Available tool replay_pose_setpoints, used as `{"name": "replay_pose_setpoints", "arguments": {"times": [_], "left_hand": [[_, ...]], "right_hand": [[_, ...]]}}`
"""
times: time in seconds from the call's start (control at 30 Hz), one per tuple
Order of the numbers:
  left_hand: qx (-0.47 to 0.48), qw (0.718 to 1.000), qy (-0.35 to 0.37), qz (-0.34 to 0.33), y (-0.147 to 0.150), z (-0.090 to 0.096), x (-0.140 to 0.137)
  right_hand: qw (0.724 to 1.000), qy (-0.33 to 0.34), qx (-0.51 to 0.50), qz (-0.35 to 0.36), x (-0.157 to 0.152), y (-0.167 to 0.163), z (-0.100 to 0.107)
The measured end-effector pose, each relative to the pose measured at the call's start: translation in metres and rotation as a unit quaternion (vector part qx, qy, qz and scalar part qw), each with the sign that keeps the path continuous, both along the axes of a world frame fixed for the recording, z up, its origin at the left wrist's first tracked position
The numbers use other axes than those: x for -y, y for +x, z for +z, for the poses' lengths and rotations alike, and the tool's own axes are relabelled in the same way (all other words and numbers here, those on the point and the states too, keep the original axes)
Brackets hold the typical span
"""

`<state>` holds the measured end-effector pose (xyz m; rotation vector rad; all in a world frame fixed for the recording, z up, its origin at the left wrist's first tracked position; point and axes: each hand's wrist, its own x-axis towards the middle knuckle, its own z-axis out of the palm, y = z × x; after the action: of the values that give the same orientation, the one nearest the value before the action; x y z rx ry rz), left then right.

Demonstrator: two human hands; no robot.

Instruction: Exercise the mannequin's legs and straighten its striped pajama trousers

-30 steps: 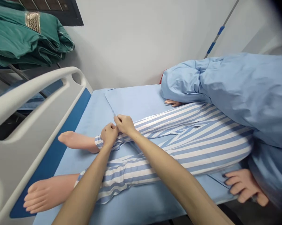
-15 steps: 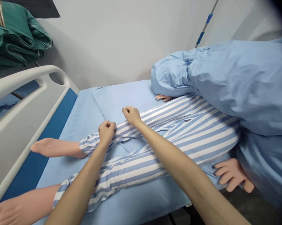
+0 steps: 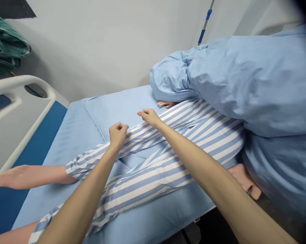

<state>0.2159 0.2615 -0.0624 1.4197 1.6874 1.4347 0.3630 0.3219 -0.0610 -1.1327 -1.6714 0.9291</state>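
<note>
Blue-and-white striped trousers cover the legs of a lying figure that looks like a care mannequin, with a bare foot at the left. My left hand is closed in a fist at the far trouser leg, around the shin. Farther up the same leg, near the knee, my right hand is also closed, its thumb side pointing left. The curled fingers hide whatever may be in them. Both forearms reach across the near leg.
Under the figure is a bed with a light blue sheet. A footboard stands at the left. Bulky blue cloth covers the upper body, and the figure's hands show beneath it. Folded green cloth lies beyond the footboard.
The view has shifted, so the bed, footboard and figure sit farther left. My hands stay closed over the far leg, somewhat farther up toward the knee.
</note>
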Motion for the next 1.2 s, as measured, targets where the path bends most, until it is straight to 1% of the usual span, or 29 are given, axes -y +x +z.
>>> {"name": "replay_pose_setpoints", "arguments": {"times": [0.07,0.1,0.17,0.23,0.3,0.37,0.47,0.53,0.57,0.67,0.73,0.8,0.87,0.93,1.03,1.1,1.2], "left_hand": [[0.004,1.000,0.027,-0.015,0.008,0.005,-0.012],[0.007,0.999,0.029,-0.021,0.014,0.006,-0.018],[-0.018,1.000,0.008,-0.013,0.026,0.002,-0.025],[-0.077,0.997,-0.027,0.002,0.038,-0.004,-0.029],[-0.117,0.992,-0.036,-0.009,0.049,-0.007,-0.031],[-0.100,0.994,-0.013,-0.032,0.061,-0.004,-0.036],[-0.022,0.997,0.033,-0.059,0.083,0.001,-0.051],[0.016,0.997,0.031,-0.075,0.097,-0.003,-0.059],[0.019,0.997,0.026,-0.075,0.103,-0.007,-0.062],[0.006,0.998,0.018,-0.065,0.117,-0.016,-0.064],[0.027,0.996,0.037,-0.071,0.124,-0.015,-0.063],[0.059,0.992,0.063,-0.092,0.130,-0.011,-0.061],[0.070,0.988,0.085,-0.109,0.137,-0.010,-0.060],[0.060,0.988,0.099,-0.106,0.142,-0.012,-0.058],[0.031,0.989,0.116,-0.088,0.146,-0.019,-0.058],[0.019,0.989,0.114,-0.096,0.146,-0.021,-0.059],[0.024,0.989,0.092,-0.117,0.145,-0.019,-0.057]], "right_hand": [[1.000,-0.018,-0.011,0.021,-0.002,0.012,-0.001],[0.999,-0.019,-0.014,0.031,-0.002,0.015,0.000],[0.999,-0.003,-0.015,0.036,-0.003,0.018,0.001],[0.999,0.029,-0.012,0.022,-0.005,0.022,0.004],[0.999,0.049,-0.017,-0.012,-0.008,0.029,0.004],[0.997,0.054,-0.025,-0.040,-0.010,0.038,0.001],[0.997,0.033,-0.052,-0.046,-0.014,0.049,-0.004],[0.995,0.021,-0.075,-0.053,-0.020,0.058,-0.003],[0.994,0.023,-0.085,-0.063,-0.024,0.064,-0.002],[0.990,0.048,-0.095,-0.092,-0.035,0.085,-0.002],[0.989,0.055,-0.091,-0.100,-0.037,0.097,-0.004],[0.990,0.051,-0.081,-0.105,-0.036,0.104,-0.005],[0.991,0.043,-0.068,-0.102,-0.033,0.106,-0.001],[0.992,0.037,-0.063,-0.100,-0.031,0.108,0.010],[0.985,0.055,-0.085,-0.138,-0.036,0.122,0.022],[0.977,0.084,-0.089,-0.172,-0.041,0.137,0.017],[0.969,0.122,-0.035,-0.211,-0.047,0.155,-0.004]]}}
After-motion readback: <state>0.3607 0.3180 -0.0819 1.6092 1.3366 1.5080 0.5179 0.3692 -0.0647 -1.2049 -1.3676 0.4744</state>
